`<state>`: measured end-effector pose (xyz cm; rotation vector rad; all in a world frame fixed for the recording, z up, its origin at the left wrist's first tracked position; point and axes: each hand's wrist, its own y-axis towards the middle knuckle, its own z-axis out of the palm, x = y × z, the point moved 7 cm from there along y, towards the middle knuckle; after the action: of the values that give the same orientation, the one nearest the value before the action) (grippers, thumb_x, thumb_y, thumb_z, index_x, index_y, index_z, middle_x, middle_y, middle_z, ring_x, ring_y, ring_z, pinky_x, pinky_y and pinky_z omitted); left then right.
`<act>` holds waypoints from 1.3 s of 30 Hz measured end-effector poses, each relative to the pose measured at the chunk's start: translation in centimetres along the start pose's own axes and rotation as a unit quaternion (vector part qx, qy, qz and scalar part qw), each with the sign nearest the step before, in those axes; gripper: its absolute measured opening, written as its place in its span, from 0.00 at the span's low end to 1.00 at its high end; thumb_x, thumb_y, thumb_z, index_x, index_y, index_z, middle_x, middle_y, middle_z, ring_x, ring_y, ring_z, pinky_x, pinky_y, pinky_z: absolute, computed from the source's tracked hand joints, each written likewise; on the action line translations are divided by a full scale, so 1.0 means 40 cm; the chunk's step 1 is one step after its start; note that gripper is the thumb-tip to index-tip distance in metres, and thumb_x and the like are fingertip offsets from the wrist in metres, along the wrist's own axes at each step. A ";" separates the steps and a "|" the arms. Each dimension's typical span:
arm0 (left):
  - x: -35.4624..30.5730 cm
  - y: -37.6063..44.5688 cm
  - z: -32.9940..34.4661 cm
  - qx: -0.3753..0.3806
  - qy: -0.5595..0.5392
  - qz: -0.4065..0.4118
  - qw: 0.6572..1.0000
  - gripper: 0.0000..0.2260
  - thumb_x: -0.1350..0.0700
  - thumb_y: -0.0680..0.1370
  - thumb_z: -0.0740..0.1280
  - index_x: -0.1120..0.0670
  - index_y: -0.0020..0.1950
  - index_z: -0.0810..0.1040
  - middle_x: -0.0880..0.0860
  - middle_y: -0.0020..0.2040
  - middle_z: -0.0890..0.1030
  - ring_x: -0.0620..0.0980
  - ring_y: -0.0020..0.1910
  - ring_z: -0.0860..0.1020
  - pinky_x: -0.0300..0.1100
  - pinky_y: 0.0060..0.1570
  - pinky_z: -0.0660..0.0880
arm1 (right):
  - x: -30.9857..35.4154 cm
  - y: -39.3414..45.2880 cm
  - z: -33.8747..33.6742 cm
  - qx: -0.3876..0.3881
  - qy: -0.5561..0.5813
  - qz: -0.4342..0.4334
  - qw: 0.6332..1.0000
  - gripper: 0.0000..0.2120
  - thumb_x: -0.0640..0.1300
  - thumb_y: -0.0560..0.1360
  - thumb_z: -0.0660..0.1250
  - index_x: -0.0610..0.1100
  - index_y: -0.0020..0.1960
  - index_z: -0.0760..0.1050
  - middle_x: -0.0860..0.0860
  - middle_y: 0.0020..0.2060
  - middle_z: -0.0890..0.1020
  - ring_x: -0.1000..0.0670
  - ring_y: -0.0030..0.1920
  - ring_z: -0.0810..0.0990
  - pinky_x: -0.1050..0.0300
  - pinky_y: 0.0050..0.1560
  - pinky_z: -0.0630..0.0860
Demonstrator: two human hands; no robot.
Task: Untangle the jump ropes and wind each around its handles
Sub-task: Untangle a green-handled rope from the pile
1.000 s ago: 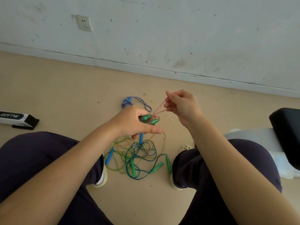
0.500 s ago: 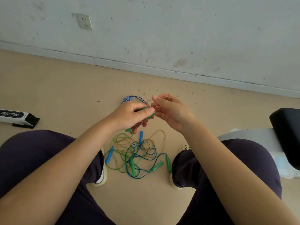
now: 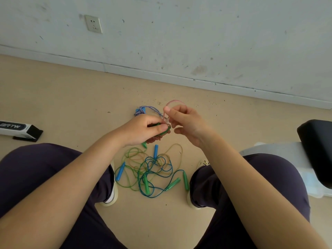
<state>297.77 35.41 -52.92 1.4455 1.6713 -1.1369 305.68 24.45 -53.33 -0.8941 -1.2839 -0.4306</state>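
The right hand (image 3: 186,123) has swung its pink rope (image 3: 173,102) from a taut stretch into a loop over the green handles (image 3: 164,129) (in the left hand (image 3: 143,130)).

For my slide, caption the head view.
Left hand grips green handles while right hand loops pink rope above tangled ropes.

A white wall socket (image 3: 93,24) is seen at the upper left, set in a scuffed pale wall (image 3: 197,36). A beige floor (image 3: 62,97) is spread below, speckled with small dark debris near the middle. At the left edge, a white and black box (image 3: 19,129) marked "BRTW" is laid flat. At the right edge, a black cushioned seat (image 3: 316,150) is perched above something white.
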 end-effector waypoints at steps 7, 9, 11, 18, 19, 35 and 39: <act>0.009 -0.005 -0.029 -0.067 -0.034 -0.047 0.996 0.21 0.42 0.79 0.66 0.57 0.35 0.76 0.50 0.25 0.72 0.47 0.23 0.68 0.36 0.23 0.64 | 0.018 0.002 -0.029 -0.003 0.011 -0.018 1.000 0.11 0.48 0.77 0.69 0.43 0.39 0.78 0.48 0.32 0.79 0.51 0.31 0.74 0.60 0.32 0.70; 0.026 -0.003 -0.044 -0.088 -0.015 -0.058 0.994 0.19 0.45 0.79 0.67 0.58 0.36 0.78 0.53 0.27 0.73 0.48 0.25 0.70 0.36 0.24 0.65 | 0.018 0.002 -0.037 0.008 0.068 0.000 0.998 0.08 0.43 0.78 0.68 0.44 0.40 0.78 0.49 0.36 0.80 0.51 0.37 0.77 0.58 0.39 0.74; 0.030 -0.001 -0.048 -0.088 0.001 -0.045 0.995 0.15 0.49 0.79 0.68 0.55 0.35 0.79 0.50 0.27 0.74 0.47 0.28 0.72 0.38 0.31 0.69 | 0.020 0.004 -0.042 0.017 0.110 0.006 0.994 0.07 0.39 0.77 0.67 0.44 0.40 0.79 0.49 0.37 0.81 0.51 0.40 0.78 0.56 0.44 0.74; 0.033 -0.004 -0.067 -0.115 0.063 -0.018 0.991 0.11 0.47 0.77 0.71 0.48 0.36 0.80 0.45 0.28 0.76 0.41 0.28 0.71 0.37 0.34 0.67 | -0.004 0.020 -0.063 -0.035 0.184 0.049 0.981 0.09 0.43 0.75 0.71 0.46 0.36 0.78 0.50 0.32 0.77 0.52 0.36 0.76 0.56 0.44 0.74; 0.033 -0.004 -0.070 -0.115 0.085 -0.014 0.990 0.10 0.46 0.77 0.71 0.47 0.36 0.80 0.46 0.30 0.76 0.43 0.30 0.72 0.39 0.34 0.66 | -0.009 0.027 -0.076 -0.058 0.183 0.051 0.980 0.09 0.43 0.75 0.72 0.44 0.37 0.77 0.50 0.31 0.76 0.52 0.35 0.75 0.57 0.43 0.74; 0.301 0.316 -0.149 -0.100 0.118 -0.117 0.981 0.19 0.39 0.66 0.78 0.50 0.47 0.80 0.46 0.38 0.77 0.46 0.37 0.74 0.42 0.38 0.68 | -0.160 0.378 -0.219 -0.194 -0.012 0.056 0.979 0.12 0.48 0.76 0.72 0.41 0.39 0.78 0.48 0.32 0.77 0.51 0.29 0.74 0.58 0.32 0.74; 0.519 0.425 -0.121 -0.085 0.228 -0.204 0.948 0.24 0.29 0.68 0.70 0.49 0.43 0.72 0.47 0.42 0.78 0.49 0.41 0.77 0.44 0.39 0.70 | -0.315 0.531 -0.216 -0.195 -0.058 0.101 0.974 0.11 0.45 0.76 0.71 0.38 0.40 0.78 0.44 0.28 0.78 0.50 0.23 0.74 0.60 0.24 0.72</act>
<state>310.89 48.88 -72.66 1.3569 2.4162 -0.8681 323.19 28.21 -72.40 -1.3853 -1.2178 -0.4824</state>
